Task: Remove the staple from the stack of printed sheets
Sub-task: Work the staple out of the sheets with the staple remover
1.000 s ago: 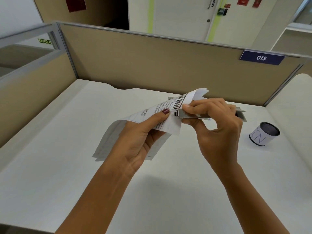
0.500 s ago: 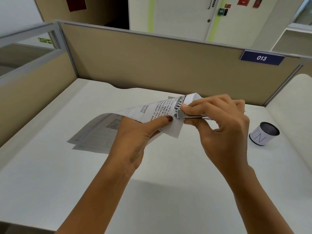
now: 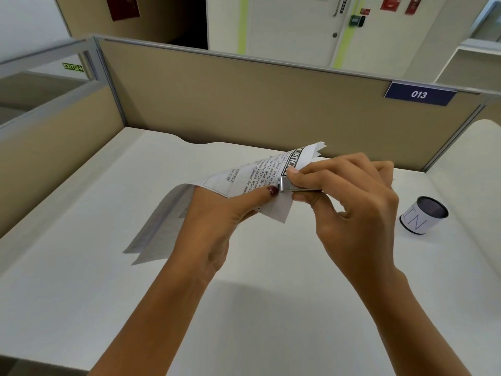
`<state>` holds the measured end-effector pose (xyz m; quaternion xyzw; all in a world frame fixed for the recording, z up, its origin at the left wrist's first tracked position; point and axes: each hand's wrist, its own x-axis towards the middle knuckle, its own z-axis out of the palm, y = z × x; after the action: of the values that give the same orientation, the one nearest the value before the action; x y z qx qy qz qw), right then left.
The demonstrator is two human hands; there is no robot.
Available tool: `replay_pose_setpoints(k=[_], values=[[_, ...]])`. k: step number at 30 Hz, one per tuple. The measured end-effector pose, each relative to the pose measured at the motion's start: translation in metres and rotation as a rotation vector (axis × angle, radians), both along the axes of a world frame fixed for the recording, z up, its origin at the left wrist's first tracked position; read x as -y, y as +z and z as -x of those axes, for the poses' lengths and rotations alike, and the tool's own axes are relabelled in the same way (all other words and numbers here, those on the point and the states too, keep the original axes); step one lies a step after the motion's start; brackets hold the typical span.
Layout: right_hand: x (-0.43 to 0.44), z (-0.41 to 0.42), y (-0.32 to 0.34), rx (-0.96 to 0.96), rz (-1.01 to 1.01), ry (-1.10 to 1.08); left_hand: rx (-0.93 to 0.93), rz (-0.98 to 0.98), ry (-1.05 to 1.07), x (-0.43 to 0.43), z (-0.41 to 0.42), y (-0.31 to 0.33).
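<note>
Here the left hand (image 3: 217,221) pinches the stack of printed sheets (image 3: 254,177) above the desk (image 3: 81,267) centre. The right hand (image 3: 349,207) grips the metal remover (image 3: 288,185) closed at the stapled corner; the staple is hidden. Pulling hard risks tearing that corner.

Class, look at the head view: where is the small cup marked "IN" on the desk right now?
The cup stands upright on the desk at the right, just beyond the right hand and apart from it.

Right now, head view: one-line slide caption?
Left hand lifts printed sheets; right hand works metal staple remover at their corner.
</note>
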<state>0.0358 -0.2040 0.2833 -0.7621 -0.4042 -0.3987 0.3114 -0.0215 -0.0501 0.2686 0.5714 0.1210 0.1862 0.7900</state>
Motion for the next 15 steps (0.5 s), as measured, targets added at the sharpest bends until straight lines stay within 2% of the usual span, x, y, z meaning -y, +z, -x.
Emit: replay_pose_setpoints(k=[4,10,12,15], values=[[0.0007,-0.0012,-0.0023,-0.017,-0.017,0.039,0.007,0.037,-0.021,-0.0018,0.0023,-0.0002],[0.0002,-0.0041,-0.0009,0.086,0.007,0.058,-0.01,0.035,-0.062,-0.0023,0.0027,-0.0002],[0.0002,-0.005,-0.0004,0.055,0.01,0.064,-0.016,0.016,-0.056,-0.0032,0.0025,0.001],[0.0009,-0.0061,-0.0019,-0.098,-0.021,0.084,0.016,0.061,-0.08,-0.0021,0.0028,0.0028]])
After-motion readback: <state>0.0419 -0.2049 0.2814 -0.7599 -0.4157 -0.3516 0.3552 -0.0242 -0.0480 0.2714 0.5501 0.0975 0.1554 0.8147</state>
